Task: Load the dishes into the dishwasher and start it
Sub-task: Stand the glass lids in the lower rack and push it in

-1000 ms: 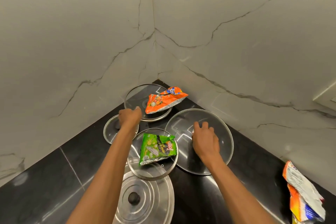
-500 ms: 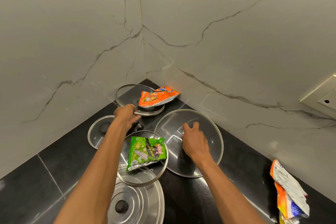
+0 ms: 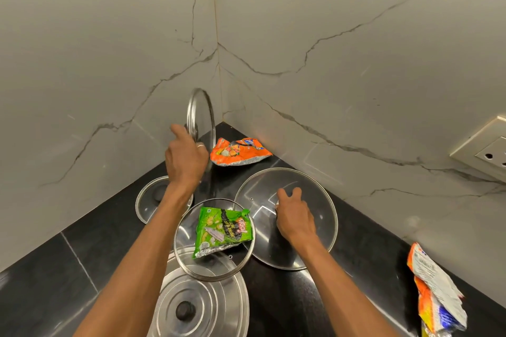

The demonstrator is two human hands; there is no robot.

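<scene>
Now we held glass lid on edge, far corner, left hand clenched round it, probably tipped clear of orange wrapper; right hand grasped big lid at centre, flat on counter.

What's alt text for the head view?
The left hand holds a glass lid upright in the counter corner; the right hand grips a large glass lid lying flat. An orange wrapper and a green wrapper lie nearby.
</scene>
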